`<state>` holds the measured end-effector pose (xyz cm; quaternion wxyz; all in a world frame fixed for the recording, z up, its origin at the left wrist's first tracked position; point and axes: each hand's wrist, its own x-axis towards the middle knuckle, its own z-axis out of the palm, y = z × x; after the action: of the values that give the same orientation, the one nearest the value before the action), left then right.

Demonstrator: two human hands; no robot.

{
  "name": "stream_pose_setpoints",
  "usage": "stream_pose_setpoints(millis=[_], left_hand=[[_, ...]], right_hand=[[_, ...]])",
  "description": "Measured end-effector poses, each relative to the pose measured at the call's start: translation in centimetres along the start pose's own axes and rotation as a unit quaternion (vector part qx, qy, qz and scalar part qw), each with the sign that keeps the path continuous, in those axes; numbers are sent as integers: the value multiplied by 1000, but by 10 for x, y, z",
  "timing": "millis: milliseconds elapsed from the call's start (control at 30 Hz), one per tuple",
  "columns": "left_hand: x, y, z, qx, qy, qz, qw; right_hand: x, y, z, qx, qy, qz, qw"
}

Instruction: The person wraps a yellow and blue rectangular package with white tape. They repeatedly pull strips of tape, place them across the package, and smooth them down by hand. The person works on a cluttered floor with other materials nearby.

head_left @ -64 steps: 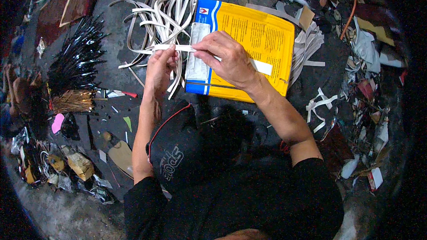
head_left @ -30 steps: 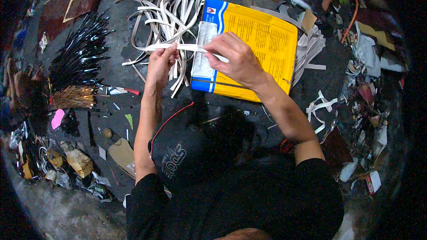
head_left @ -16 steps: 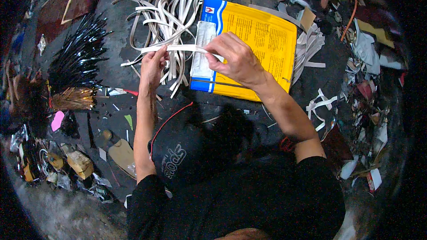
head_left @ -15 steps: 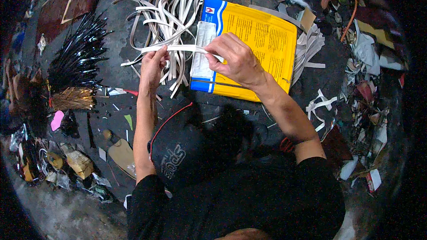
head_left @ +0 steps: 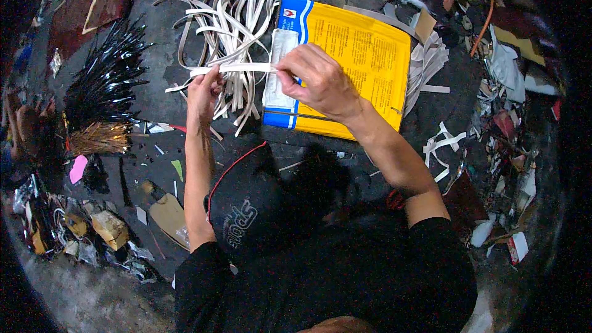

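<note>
White strip (head_left: pixel 237 68) – one, fingers of left hand (head_left: pixel 202 92), right hand (head_left: pixel 317 80) pinching ends – one yellow bag (head_left: pixel 354 61) beneath

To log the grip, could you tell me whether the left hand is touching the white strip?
Touching: the head view shows the left hand pinching one end of the white strip.

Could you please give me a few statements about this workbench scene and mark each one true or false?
1. Both hands hold one white strip stretched between them. True.
2. The left hand rests flat on the yellow packet. False: it pinches the strip's end, left of the packet.
3. A pile of white strips lies beyond the hands. True.
4. The right hand is over the bundle of dark sticks. False: it is over the yellow packet; the sticks lie far left.
</note>
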<state>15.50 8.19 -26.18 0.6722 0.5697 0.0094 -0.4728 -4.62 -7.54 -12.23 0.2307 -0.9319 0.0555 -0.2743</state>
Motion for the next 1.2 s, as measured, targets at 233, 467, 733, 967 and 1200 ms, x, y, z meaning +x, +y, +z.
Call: stream_pose_setpoints(millis=[233,467,733,967,1200], left_hand=[[2,6,-14,-184,-19,-41,982],[-62,51,68,-315,-70,-73,944],[-78,38,106,214,-111,186,953],[-83,41,118,299,-56,225,926],[-74,35,104,278,-88,223,930]], right_hand=[[0,0,2,-24,-6,-9,1000],[-8,2,3,-41,5,-3,999],[-8,-4,-11,12,-12,69,997],[-23,-31,-8,-88,-36,78,992],[-13,-41,-7,-74,-51,148,985]])
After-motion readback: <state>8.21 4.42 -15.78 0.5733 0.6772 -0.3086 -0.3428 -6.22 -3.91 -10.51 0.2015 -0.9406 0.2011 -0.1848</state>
